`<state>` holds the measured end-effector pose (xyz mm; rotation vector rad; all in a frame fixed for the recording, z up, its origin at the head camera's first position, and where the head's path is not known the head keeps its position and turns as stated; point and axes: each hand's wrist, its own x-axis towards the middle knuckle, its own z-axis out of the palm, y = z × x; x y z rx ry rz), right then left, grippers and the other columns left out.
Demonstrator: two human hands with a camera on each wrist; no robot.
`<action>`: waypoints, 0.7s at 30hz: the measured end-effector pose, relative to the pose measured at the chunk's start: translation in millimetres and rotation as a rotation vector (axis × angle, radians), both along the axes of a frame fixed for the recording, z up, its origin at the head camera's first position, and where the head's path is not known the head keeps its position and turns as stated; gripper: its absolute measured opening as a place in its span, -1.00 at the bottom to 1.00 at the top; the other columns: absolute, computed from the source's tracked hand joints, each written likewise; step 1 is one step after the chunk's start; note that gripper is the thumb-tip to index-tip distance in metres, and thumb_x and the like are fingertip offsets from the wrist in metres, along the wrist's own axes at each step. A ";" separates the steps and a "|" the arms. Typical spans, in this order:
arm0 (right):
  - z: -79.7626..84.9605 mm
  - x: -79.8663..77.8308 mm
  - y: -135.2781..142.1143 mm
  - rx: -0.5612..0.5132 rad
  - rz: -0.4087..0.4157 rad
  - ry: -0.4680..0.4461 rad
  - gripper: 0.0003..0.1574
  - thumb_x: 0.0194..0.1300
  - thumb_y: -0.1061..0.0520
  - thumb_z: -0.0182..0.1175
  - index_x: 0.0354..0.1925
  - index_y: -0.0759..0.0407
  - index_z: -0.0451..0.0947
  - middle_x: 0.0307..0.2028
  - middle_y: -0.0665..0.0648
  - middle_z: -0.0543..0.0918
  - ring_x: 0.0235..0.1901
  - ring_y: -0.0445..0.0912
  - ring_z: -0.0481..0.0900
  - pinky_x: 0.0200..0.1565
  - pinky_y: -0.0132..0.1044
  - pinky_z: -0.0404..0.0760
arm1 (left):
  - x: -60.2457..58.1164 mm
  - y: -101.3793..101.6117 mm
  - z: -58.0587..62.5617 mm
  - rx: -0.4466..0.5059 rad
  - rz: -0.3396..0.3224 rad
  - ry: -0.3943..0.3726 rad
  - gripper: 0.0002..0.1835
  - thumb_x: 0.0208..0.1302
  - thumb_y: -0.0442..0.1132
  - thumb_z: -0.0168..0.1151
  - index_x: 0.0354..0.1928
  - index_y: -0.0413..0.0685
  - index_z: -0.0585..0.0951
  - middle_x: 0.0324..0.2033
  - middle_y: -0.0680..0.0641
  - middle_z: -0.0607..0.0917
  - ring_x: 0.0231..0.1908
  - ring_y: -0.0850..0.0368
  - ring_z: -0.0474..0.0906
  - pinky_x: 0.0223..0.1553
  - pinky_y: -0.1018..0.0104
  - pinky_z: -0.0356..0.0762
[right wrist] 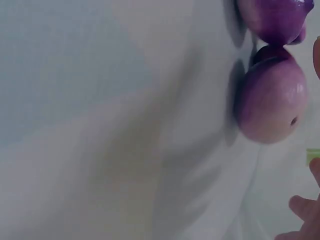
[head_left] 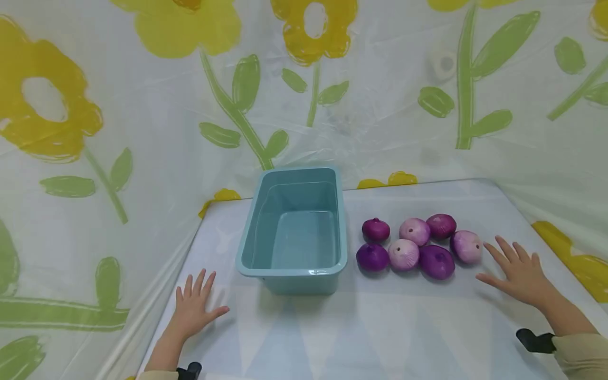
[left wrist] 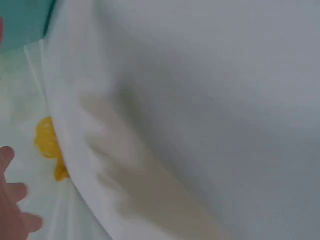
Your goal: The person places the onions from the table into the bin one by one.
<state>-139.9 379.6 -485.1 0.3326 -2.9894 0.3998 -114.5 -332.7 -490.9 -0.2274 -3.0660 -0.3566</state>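
Both hands hold nothing. My left hand point(head_left: 193, 309), fingers spread, hovers over the table to the left of a light blue plastic basin point(head_left: 291, 273). Only some of its fingertips point(left wrist: 17, 192) show in the left wrist view. On the other side, my right hand point(head_left: 518, 272) is spread just beside a group of several onions. Nearest to it lies a pale purple onion point(head_left: 466, 247), which also shows large in the right wrist view point(right wrist: 272, 102). A dark purple onion point(head_left: 437, 262) and a whitish one point(head_left: 404, 255) sit farther left, close to the basin.
A pale, triangle-patterned cloth covers the table point(head_left: 380, 332). Behind it and along both sides hangs a white sheet point(head_left: 380, 142) printed with yellow flowers and green leaves. A black strap piece point(head_left: 535, 341) is at the right wrist.
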 end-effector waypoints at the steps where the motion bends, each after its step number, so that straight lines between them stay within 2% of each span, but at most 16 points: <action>1: 0.1 -3.4 -3.1 -0.031 0.011 0.007 0.15 0.12 -0.25 0.17 0.42 0.14 -0.19 0.35 0.45 -0.15 0.17 0.52 -0.08 0.01 0.55 -0.23 | -1.4 1.9 3.1 0.053 -0.005 -0.014 0.04 -0.03 0.18 0.28 0.39 -0.15 0.02 0.32 -0.40 0.04 0.25 -0.54 -0.15 0.10 -0.47 -0.21; 4: 0.2 -12.6 -12.0 -0.166 0.042 0.015 0.12 0.09 -0.14 0.24 0.39 0.27 -0.11 0.34 0.49 -0.12 0.14 0.53 -0.02 0.00 0.53 -0.12 | -7.2 10.8 14.5 0.292 -0.042 -0.068 0.05 0.04 0.00 0.30 0.41 -0.20 -0.12 0.34 -0.42 -0.04 0.27 -0.52 -0.18 0.11 -0.46 -0.19; 6: -1.1 -17.4 -17.1 -0.269 0.058 0.003 0.11 0.08 -0.07 0.27 0.38 0.31 -0.08 0.33 0.53 -0.12 0.15 0.56 -0.04 0.00 0.52 -0.10 | -11.7 18.5 22.7 0.464 -0.089 -0.089 0.06 0.07 -0.05 0.28 0.41 -0.19 -0.20 0.35 -0.42 -0.08 0.29 -0.49 -0.20 0.12 -0.46 -0.18; 9: -4.7 -23.6 -23.2 -0.382 0.063 -0.035 0.11 0.08 -0.03 0.28 0.38 0.32 -0.10 0.32 0.56 -0.15 0.18 0.59 -0.14 0.05 0.49 -0.17 | -18.6 31.0 34.8 0.681 -0.185 -0.088 0.05 0.15 0.06 0.20 0.43 -0.05 -0.29 0.38 -0.35 -0.12 0.31 -0.43 -0.21 0.14 -0.44 -0.17; 11: -8.6 -27.4 -26.4 -0.417 0.055 -0.049 0.11 0.09 -0.03 0.27 0.37 0.34 -0.12 0.31 0.57 -0.17 0.20 0.59 -0.20 0.07 0.49 -0.22 | -23.5 39.9 41.8 0.791 -0.251 -0.072 0.03 0.17 0.17 0.13 0.43 0.07 -0.32 0.39 -0.30 -0.13 0.32 -0.40 -0.21 0.15 -0.43 -0.18; 15: -18.0 -35.5 -30.4 -0.468 0.013 -0.043 0.09 0.09 -0.04 0.26 0.33 0.43 -0.08 0.29 0.60 -0.15 0.20 0.58 -0.20 0.08 0.47 -0.23 | -32.1 56.5 50.8 0.927 -0.347 -0.054 0.00 0.15 0.27 0.06 0.42 0.23 -0.32 0.41 -0.22 -0.14 0.34 -0.34 -0.21 0.17 -0.39 -0.18; 21: -28.4 -46.0 -29.7 -0.577 -0.055 -0.128 0.03 0.21 -0.03 0.15 0.36 0.43 -0.17 0.28 0.62 -0.14 0.21 0.55 -0.13 0.03 0.49 -0.05 | -41.1 70.0 58.5 0.980 -0.372 -0.082 0.04 0.11 0.18 0.18 0.43 0.16 -0.26 0.41 -0.22 -0.16 0.36 -0.31 -0.27 0.18 -0.41 -0.27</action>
